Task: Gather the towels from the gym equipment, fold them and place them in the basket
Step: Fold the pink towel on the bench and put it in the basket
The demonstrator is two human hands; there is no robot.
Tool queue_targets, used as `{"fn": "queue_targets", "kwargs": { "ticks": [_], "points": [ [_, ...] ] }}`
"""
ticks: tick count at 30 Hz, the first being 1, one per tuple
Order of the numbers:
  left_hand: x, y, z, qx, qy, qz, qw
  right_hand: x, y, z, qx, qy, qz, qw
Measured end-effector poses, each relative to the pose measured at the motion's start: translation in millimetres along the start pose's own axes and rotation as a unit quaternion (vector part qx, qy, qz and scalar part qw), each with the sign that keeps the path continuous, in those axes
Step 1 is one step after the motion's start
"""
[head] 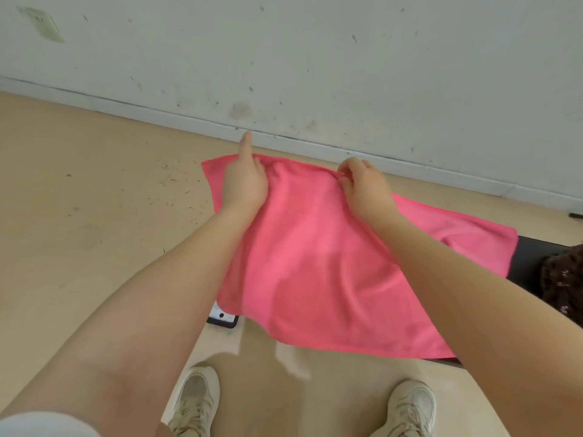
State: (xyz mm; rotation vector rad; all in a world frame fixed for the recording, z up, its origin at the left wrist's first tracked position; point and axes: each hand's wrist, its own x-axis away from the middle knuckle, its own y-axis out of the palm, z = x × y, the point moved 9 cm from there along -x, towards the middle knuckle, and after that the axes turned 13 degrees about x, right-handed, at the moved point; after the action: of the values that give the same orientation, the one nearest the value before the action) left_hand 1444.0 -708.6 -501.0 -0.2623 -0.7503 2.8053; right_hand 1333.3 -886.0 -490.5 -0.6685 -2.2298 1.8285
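A pink towel (318,263) lies spread over a black bench (533,260) in front of me, its near edge hanging over the side. My left hand (244,181) holds the towel's far edge near the left corner, index finger stretched out toward the wall. My right hand (362,181) pinches the same far edge further right, where the cloth bunches between the fingers. No basket is in view.
A scuffed white wall (315,58) with a baseboard runs close behind the bench. Beige floor (94,200) spreads to the left. A dark patterned item (561,279) lies on the bench at the right. My two shoes (195,402) stand below the towel.
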Motion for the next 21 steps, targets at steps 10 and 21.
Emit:
{"fn": "queue_targets", "kwargs": {
  "ticks": [10, 21],
  "points": [
    [131, 109, 47, -0.184, 0.178, -0.301, 0.919, 105, -41, 105, 0.066, 0.069, -0.070, 0.993],
    [277, 174, 110, -0.293, 0.354, -0.427, 0.779, 230, -41, 179, -0.031, 0.206, -0.166, 0.964]
  ]
}}
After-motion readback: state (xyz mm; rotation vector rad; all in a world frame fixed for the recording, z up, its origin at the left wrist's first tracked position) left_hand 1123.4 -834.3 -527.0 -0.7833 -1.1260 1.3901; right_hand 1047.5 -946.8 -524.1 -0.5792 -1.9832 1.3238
